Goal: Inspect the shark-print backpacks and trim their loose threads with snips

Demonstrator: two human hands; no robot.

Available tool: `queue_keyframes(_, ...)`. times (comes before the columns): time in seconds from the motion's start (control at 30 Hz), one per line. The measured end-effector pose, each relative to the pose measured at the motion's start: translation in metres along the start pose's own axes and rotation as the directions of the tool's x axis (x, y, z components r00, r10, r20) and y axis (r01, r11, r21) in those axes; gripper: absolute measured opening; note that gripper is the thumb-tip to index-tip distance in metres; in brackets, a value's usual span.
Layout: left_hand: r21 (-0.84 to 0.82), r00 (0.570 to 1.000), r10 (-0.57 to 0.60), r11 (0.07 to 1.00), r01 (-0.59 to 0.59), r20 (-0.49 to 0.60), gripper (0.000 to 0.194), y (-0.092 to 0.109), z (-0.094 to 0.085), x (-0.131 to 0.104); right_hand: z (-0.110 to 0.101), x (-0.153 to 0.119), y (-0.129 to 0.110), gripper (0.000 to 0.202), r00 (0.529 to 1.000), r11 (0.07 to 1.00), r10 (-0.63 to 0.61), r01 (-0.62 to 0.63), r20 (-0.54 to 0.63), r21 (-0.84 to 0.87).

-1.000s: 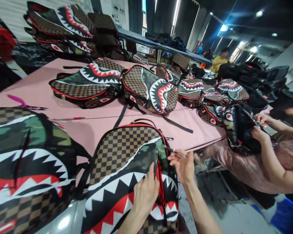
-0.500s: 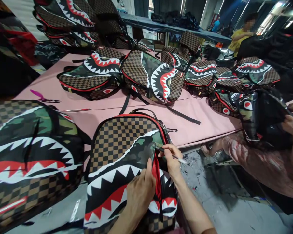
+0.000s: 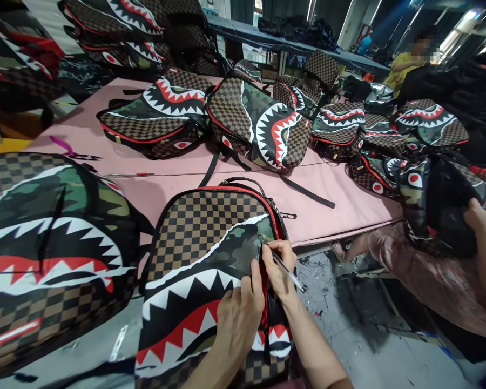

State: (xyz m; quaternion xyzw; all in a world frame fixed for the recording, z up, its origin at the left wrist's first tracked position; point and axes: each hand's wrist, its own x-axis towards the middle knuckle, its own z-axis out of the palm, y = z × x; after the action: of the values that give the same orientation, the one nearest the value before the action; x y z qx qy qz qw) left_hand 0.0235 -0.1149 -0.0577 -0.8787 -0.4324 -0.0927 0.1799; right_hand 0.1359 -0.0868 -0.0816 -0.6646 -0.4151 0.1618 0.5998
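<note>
A checkered backpack (image 3: 202, 227) with a camouflage and shark-mouth print stands upright before me at the table's near edge. My left hand (image 3: 243, 305) is on its front beside the red-edged side zipper, index finger stretched along the edge and the other fingers curled on the fabric; the thumb is hidden. In my right hand (image 3: 279, 267) is a slim pen (image 3: 295, 280) with a clear barrel, its tip at the camouflage patch near the upper end of that zipper. A zipper pull (image 3: 287, 215) sticks out at the bag's right side.
A second shark-print backpack (image 3: 56, 243) stands close on the left. Several more backpacks (image 3: 259, 124) lie across the pink table (image 3: 166, 189), with a red pen (image 3: 132, 174) and purple-handled snippers (image 3: 71, 148). On the right, a co-worker's hands (image 3: 484, 219) hold a dark bag.
My right hand and the pen have shifted slightly, the pen now tilting more steeply. My left index finger has slid a little along the edge. The view has turned slightly.
</note>
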Motion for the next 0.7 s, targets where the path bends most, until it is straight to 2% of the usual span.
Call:
queue_keyframes(0.3,0.005,0.997,0.024,1.000,-0.024,-0.076,0.045,0.000,-0.001,-0.003,0.007,-0.001,0.003,0.011,0.991,0.991,-0.133,0.132,-0.032,-0.030)
queue_keyframes(0.4,-0.032,0.997,0.048,0.998,-0.050,-0.062,0.047,-0.003,0.000,-0.004,0.012,-0.001,0.009,0.010,0.981,0.980,-0.192,0.191,-0.021,-0.052)
queue_keyframes(0.6,-0.113,0.998,0.005,0.994,-0.011,-0.060,0.047,-0.004,0.001,-0.004,0.008,0.001,0.007,0.013,0.983,0.985,-0.174,0.174,-0.064,-0.001)
queue_keyframes(0.7,-0.122,0.998,0.007,0.992,-0.014,-0.064,0.045,-0.004,0.000,-0.004,0.005,0.001,0.003,0.012,0.976,0.979,-0.206,0.206,-0.074,-0.003)
